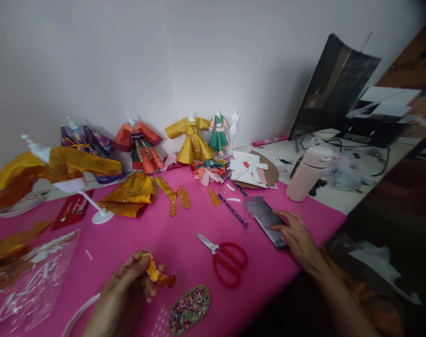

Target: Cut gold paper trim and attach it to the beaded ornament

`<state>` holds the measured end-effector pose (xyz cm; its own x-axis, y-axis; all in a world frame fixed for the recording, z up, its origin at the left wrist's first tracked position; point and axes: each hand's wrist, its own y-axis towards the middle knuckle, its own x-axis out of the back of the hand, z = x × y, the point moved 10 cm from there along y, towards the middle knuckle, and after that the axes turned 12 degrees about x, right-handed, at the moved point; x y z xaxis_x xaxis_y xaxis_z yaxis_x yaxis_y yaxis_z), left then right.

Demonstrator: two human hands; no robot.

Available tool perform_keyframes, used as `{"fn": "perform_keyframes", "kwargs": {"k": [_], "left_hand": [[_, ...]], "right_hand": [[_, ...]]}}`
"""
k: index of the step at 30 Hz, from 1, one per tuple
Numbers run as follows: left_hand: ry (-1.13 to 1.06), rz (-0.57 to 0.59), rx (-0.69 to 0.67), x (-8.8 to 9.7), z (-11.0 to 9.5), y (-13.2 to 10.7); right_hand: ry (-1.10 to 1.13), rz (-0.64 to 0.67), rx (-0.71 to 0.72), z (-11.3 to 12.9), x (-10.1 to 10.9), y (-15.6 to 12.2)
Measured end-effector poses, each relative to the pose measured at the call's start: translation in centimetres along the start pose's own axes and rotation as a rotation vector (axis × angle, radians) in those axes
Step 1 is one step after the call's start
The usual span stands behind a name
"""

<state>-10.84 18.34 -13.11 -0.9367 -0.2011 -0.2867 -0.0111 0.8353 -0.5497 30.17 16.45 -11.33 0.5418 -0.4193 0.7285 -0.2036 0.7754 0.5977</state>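
My left hand (128,285) is low at the front of the pink cloth (184,234), its fingers pinched on a small strip of yellow patterned fabric (158,274) that curls off to the right. My right hand (299,238) lies with fingers stretched over a smartphone (267,220) resting flat near the right edge of the cloth; the fingertips touch its screen. Red-handled scissors (225,260) lie between the two hands. An oval pad covered in coloured beads (189,310) sits just right of my left hand.
Several small mannequins in doll dresses (191,140) stand along the wall. Loose yellow fabric pieces (132,194), a pencil (230,208), paper patterns (249,171), a pink tumbler (307,173), a monitor (334,84) and a clear plastic bag (30,276) lie around.
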Motion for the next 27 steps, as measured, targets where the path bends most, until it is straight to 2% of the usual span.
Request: {"fn": "perform_keyframes", "kwargs": {"k": [9,15,18,23,27], "left_hand": [[-0.007,-0.008,-0.008,0.1,0.1,0.4],[-0.01,-0.031,-0.013,0.4,-0.2,0.2],[-0.016,-0.026,-0.009,0.5,-0.1,0.3],[-0.018,-0.067,-0.033,1.9,0.3,0.7],[0.0,-0.064,-0.065,1.9,0.1,0.8]], "right_hand": [[0.027,-0.161,0.0,-1.2,1.7,-1.0],[-0.007,-0.283,-0.059,-2.1,3.3,-1.6],[-0.001,-0.292,-0.08,-2.3,3.1,-1.8],[0.029,-0.296,-0.093,-2.5,2.5,-2.2],[0.038,-0.311,-0.095,-2.8,2.5,-2.3]]}}
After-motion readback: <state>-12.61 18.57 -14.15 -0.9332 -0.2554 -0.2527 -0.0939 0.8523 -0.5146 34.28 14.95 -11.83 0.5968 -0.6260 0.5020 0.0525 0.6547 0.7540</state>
